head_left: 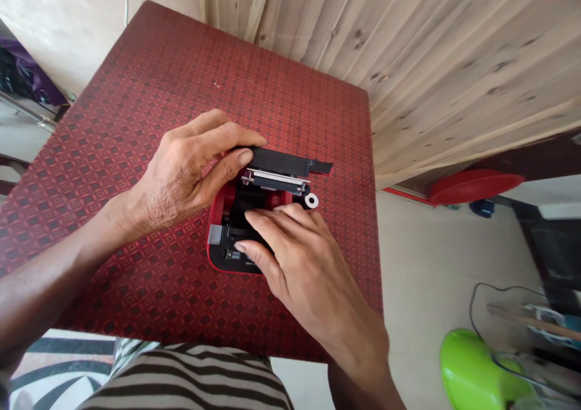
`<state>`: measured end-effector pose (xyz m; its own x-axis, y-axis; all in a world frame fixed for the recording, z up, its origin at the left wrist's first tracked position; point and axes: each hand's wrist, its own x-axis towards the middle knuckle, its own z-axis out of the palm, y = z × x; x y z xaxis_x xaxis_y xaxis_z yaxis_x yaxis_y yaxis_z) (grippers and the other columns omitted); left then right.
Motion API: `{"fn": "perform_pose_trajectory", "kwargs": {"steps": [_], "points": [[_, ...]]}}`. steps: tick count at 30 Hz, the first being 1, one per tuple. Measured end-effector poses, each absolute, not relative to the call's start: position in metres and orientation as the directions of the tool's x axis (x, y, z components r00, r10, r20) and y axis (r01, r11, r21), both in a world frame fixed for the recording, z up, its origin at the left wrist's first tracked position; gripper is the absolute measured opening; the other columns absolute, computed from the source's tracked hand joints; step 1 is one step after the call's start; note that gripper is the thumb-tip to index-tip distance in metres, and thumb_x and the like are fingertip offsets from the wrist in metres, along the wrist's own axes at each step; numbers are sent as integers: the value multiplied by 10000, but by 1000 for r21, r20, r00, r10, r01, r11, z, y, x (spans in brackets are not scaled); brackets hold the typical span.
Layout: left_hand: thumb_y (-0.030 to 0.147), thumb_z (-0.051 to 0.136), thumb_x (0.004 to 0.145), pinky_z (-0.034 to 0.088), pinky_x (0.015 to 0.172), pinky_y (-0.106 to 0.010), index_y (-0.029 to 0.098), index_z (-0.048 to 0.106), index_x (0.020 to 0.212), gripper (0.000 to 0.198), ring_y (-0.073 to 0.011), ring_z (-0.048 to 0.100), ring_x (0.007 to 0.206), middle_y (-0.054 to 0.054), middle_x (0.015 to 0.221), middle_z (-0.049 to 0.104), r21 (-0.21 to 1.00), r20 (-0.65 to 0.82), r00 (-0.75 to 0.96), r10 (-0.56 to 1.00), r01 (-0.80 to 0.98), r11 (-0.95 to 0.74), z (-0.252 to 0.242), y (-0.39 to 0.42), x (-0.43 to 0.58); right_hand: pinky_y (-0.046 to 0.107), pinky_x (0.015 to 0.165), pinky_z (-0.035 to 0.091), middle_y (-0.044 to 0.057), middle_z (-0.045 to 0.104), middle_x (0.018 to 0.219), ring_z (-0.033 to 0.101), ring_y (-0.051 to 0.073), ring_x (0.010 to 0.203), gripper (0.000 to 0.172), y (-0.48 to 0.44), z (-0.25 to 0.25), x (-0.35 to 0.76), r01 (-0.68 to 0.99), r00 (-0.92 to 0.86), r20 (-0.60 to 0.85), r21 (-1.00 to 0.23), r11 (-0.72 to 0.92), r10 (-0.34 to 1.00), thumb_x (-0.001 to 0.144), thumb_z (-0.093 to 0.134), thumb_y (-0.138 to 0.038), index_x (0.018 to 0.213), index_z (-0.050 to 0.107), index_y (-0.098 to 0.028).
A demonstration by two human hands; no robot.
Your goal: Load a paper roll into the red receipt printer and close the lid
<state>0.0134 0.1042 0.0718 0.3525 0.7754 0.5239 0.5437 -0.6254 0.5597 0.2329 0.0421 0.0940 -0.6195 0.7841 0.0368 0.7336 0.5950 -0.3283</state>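
Observation:
A small red and black device, which looks like a portable label printer (pixel 220 258), sits on the table with its black lid (pixel 284 163) raised. My left hand (pixel 181 165) is closed on the lid's left end, pinching it between thumb and fingers. Under the lid a metal-edged strip and roller (pixel 276 181) show. My right hand (pixel 304 264) lies over the body, its index fingertip at the dark compartment (pixel 245 201) and its thumb apart from it over the near edge. Beyond its fingers, on the right, a small white ring-shaped part (pixel 311 200) shows. Its other fingertips are hidden.
The table (pixel 136 95) has a red patterned cover. A wooden plank wall (pixel 408 46) runs along the far right side. On the floor to the right are a red basin (pixel 474 186), a bright green plastic object (pixel 476 367) and a black cable (pixel 472 307).

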Motion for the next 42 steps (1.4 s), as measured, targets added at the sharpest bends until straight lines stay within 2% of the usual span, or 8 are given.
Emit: {"fn": "perform_pose_trajectory", "kwargs": {"steps": [5,9,16,20,24,31,37,42], "points": [[378,489,1092,605,844,-391,297,713,1215,269,-216,695,935,-59,1038,753,564,518,361,775,537,-628,73,108,14,556,970,548,113,806,1063,703,323,1049,209,51,95,226,695,-670,-38,-384,608,742,1074,539,-210,1060,742,-157],[391,501,1089,611,876,-380,282,727,1196,272,-216,710,968,-60,1048,759,584,515,366,775,511,-630,73,111,13,440,947,577,80,812,1041,745,252,969,247,66,98,234,643,-698,-58,-491,588,714,1042,531,-84,933,732,-176],[378,515,1085,605,860,-378,266,735,1172,261,-218,717,944,-57,1010,751,590,510,358,782,516,-621,73,113,14,278,805,596,5,824,1011,779,164,895,295,85,96,246,602,-701,-43,-572,558,712,1015,557,-31,994,776,-229],[381,526,1081,602,858,-383,266,733,1181,256,-219,713,934,-56,1006,745,608,502,350,791,508,-610,73,113,14,283,868,620,25,819,1062,780,161,936,240,79,99,248,588,-671,26,-589,554,741,1016,598,-66,1098,766,-216],[327,514,1086,590,851,-387,252,720,1191,244,-215,700,935,-57,1023,738,580,515,363,777,520,-627,72,113,14,317,942,631,30,803,1091,773,177,1006,256,69,101,252,589,-632,119,-569,574,766,984,653,-67,1160,738,-232],[329,479,1095,586,851,-396,222,707,1213,279,-215,697,933,-67,1006,726,540,539,360,761,546,-640,71,111,16,285,970,593,72,766,1071,728,173,1034,192,63,92,249,635,-612,230,-428,643,757,992,656,-63,1157,717,-139],[361,489,1092,599,862,-393,252,719,1195,275,-216,705,927,-53,1002,732,569,519,341,784,546,-615,72,109,16,319,1024,565,67,736,1095,693,169,1063,247,56,90,247,634,-587,269,-434,640,764,1021,582,-33,1213,669,-161],[332,484,1094,591,839,-409,226,700,1205,265,-218,692,929,-65,1004,731,519,560,364,745,547,-657,70,111,15,358,1091,537,68,725,1187,681,189,1142,301,50,91,245,638,-592,251,-436,635,766,1027,580,-57,1284,630,-206]]}}
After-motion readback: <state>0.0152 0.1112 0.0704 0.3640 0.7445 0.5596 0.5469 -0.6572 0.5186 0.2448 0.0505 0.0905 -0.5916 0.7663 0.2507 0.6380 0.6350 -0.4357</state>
